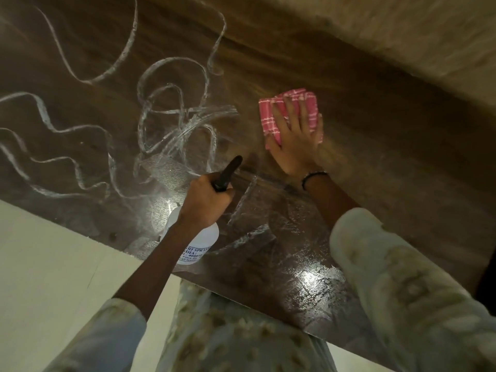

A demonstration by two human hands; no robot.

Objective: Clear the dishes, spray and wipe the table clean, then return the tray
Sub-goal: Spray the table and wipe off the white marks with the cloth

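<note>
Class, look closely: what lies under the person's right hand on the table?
A folded pink checked cloth lies under the right hand, pressed flat on the table. The table beneath the cloth is covered, so its state there cannot be seen.

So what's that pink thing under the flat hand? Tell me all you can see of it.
It is a pink cloth with a thin white check pattern, looking like soft woven fabric, folded into a thick pad. It lies flat on the dark wood-grain table, towards the far side, to the right of the wet spray trails. The right hand presses on it with straight, spread fingers, hiding its middle; only its edges and corners show.
</note>
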